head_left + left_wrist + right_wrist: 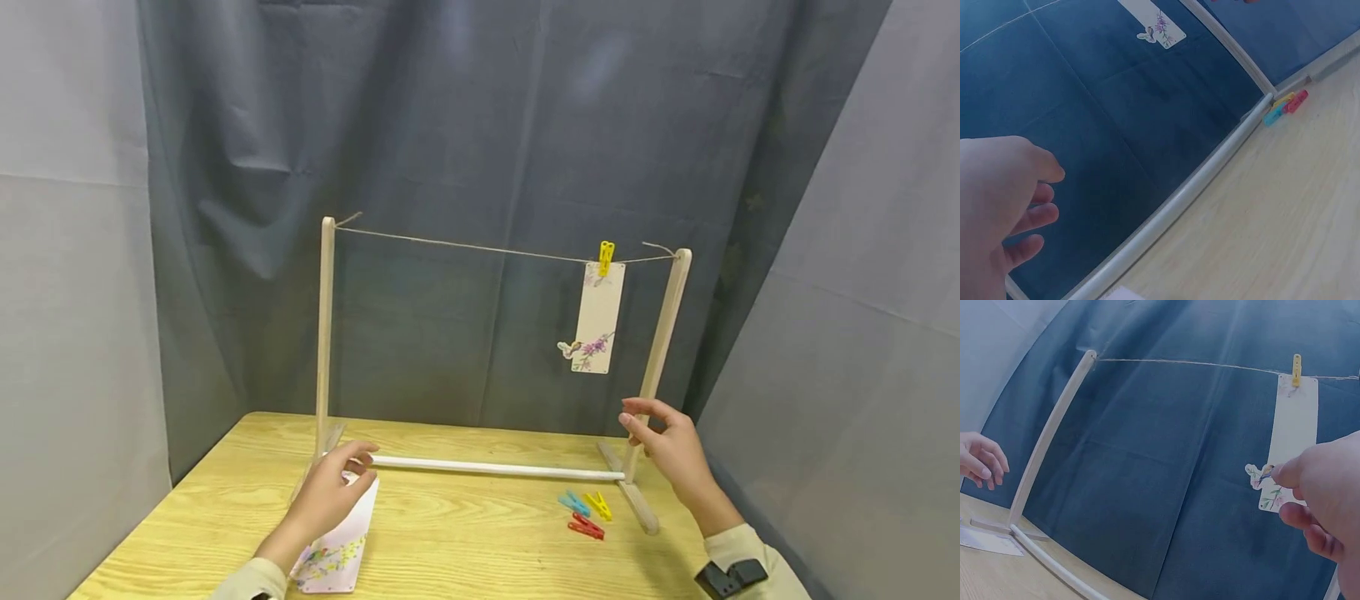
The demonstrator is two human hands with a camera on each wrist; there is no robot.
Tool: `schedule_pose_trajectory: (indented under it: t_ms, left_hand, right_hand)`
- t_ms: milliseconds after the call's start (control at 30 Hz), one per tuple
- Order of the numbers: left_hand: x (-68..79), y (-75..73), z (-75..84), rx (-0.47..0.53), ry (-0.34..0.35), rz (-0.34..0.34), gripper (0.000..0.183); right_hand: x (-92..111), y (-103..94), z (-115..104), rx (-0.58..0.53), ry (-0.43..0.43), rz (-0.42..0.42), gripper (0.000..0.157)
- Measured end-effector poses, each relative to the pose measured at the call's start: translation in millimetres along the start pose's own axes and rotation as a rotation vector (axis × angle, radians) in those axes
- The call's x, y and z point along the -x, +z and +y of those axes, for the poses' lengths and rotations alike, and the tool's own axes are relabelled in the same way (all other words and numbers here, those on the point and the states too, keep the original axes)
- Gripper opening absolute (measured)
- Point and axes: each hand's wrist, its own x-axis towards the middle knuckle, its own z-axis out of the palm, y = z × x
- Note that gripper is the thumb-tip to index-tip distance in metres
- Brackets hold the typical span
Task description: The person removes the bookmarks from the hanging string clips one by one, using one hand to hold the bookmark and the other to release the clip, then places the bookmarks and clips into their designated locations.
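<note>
Over the left part of the table, my left hand hangs in the air with loosely bent fingers and nothing in them. Below it a card with yellow flowers lies on the table, partly covered by the hand in the head view. My right hand is raised before the rack's right post, its thumb and fingers apart and holding nothing. A floral card with a bird hangs from the string by a yellow clothespin. Blue, yellow and red clothespins lie close together on the table.
The wooden rack has a left post and a white bar low between its feet. A dark curtain hangs close behind the table. Pale grey panels stand on both sides.
</note>
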Motion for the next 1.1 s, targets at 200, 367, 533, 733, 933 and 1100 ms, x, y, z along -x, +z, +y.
schedule_pose_trajectory:
  t_ms: [200, 367, 533, 733, 933, 1100]
  left_hand:
    - [-15.5, 5.8, 6.9, 0.059, -0.037, -0.085, 0.041]
    - [-27.2, 12.2, 13.8, 0.079, -0.034, -0.091, 0.043]
    - [-41.7, 19.0, 20.2, 0.072, 0.001, -0.109, 0.043]
    - [-63.8, 22.7, 33.6, 0.091, 0.021, -0.117, 0.043]
    - [-86.9, 31.0, 48.4, 0.081, 0.062, -0.111, 0.042]
    - [-100.4, 43.0, 61.1, 0.037, 0.099, -0.137, 0.043]
  right_hand:
    - [-9, -1.8, -5, -0.006, -0.004, 0.010, 0.038]
    - [-20, -6.4, -10, 0.004, -0.024, 0.016, 0.040]
    - [-35, -10.9, -22, 0.017, -0.062, 0.022, 0.043]
    - [-51, -14.1, -32, -0.001, -0.073, 0.030, 0.045]
    - [-63, -15.6, -35, -0.028, -0.087, 0.066, 0.047]
    - [-70, -16.8, -36, -0.042, -0.102, 0.076, 0.049]
